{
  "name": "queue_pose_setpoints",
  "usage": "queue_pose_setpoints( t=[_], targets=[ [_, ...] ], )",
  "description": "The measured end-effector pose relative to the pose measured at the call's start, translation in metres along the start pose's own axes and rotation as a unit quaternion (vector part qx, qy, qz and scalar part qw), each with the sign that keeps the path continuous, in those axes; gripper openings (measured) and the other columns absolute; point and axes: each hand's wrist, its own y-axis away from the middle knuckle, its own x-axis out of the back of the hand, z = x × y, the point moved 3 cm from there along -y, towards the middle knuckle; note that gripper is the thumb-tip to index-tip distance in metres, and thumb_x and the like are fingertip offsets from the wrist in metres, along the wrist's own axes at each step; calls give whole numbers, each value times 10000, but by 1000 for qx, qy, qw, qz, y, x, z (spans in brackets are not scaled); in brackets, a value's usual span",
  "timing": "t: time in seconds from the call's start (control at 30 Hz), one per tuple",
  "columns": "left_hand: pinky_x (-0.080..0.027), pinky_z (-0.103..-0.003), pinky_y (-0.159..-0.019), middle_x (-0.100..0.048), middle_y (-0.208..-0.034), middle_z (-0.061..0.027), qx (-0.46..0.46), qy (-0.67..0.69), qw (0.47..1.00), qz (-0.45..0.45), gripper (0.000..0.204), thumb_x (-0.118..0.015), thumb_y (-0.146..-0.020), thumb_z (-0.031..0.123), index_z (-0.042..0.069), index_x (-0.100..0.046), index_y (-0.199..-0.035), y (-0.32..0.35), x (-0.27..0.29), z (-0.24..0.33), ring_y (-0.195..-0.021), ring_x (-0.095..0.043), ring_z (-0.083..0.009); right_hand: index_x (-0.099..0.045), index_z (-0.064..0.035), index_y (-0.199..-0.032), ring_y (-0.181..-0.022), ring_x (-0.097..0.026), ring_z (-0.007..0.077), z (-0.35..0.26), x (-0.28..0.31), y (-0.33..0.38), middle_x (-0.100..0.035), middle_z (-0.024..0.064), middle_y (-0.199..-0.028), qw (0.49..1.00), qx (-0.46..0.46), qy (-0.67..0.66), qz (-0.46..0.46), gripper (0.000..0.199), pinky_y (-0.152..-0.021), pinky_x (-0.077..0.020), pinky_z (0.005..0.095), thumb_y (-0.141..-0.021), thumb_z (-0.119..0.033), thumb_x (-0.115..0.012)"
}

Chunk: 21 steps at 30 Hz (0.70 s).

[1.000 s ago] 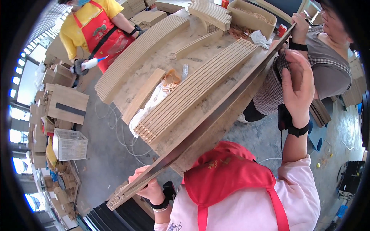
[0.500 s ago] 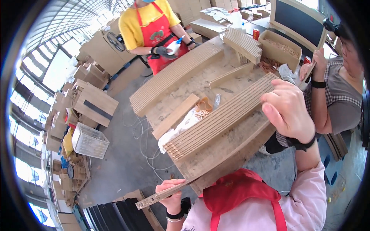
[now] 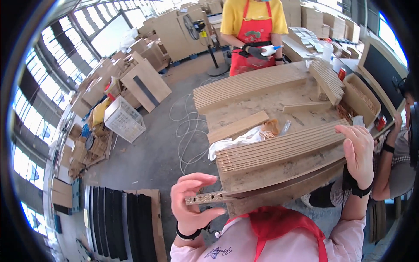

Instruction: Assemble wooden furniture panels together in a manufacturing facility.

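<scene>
A: I'm far off with only the head view. Where do you place the long pale-wood board with dark holes in its left end [image 3: 209, 198]?

B: I see it along the near side of the brown wood-topped counter [image 3: 312, 118], just in front of the wearer's red cloth apron [image 3: 279, 222].

A: And the grip at each end?

B: On my screen the bare left hand [image 3: 181, 203] is spread around the holed end, thumb and fingers apart; whether its palm touches, I can't tell. The bare right hand [image 3: 358, 155] is raised by the right end, fingers loosely curved, with nothing I can see in them.

A: How would I handle it well?

B: I'd close evenly on both faces, support the right end before lifting, and keep it level; that length probably swings easily.

A: What's in the way?

B: The stack of pale grooved wooden strips [image 3: 279, 150] lies just beyond, with a crumpled white cloth [image 3: 233, 145] at its left. I'd mind the co-worker in grey [image 3: 384, 177] near the right end. Farther off, a yellow-shirted co-worker [image 3: 255, 32] holds a blue-tipped white bottle [image 3: 269, 51], near a tan bin of wooden pieces [image 3: 358, 108].
</scene>
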Motion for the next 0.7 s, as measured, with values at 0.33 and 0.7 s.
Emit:
queue_pose_setpoints(
  t=[0.33, 0.7],
  targets=[
    [-569, -325, -709, -598, -915, -169, 63, -66, 996, 23, 580, -831, -605, -99, 36, -394, -960, 13, -14, -1, -817, -672, -238, -622, -79, -820, -715, -627, 281, 5, 1, 5, -630, 48, -740, 995, 76, -2, -59, 501, -655, -456, 366, -584, -478, -810],
    [-521, -336, -759, -588, -1009, -147, -37, -57, 986, 149, 820, -887, -553, 32, 42, -360, -1182, 26, -19, -17, -856, -639, -220, -608, -62, -927, -825, -614, 283, -7, 14, 10, -624, 68, -866, 995, 88, 49, -2, 580, -771, -480, 389, -543, -435, -830]
  ],
)
